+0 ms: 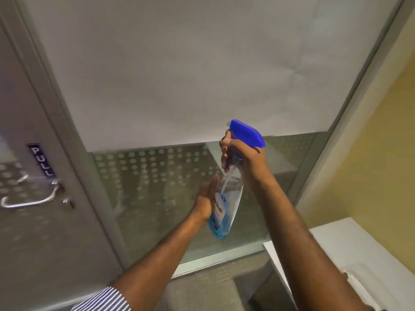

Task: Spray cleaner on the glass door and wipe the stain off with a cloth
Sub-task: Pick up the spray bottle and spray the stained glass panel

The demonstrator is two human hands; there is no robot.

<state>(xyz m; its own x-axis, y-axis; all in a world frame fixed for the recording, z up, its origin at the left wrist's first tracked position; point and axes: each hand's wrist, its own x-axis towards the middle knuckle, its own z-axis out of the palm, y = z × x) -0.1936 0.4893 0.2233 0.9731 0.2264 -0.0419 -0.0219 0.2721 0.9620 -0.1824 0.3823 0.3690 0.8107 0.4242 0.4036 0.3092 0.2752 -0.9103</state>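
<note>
A glass panel (202,86), frosted white above and dotted lower down, fills the view; a door handle (31,199) and PULL sign (42,160) lie left of it. Both arms reach out before the panel. The right hand (242,160) grips the bottle (224,203) neck, fingers (224,140) curled on the trigger; the left hand (207,198) cups its body, fingers loosely open.

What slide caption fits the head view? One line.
Right hand grips spray bottle, left hand steadying it before glass panel.

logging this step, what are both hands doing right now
Left hand: open, palm against the clear blue-topped spray bottle.
Right hand: closed around its neck.
</note>
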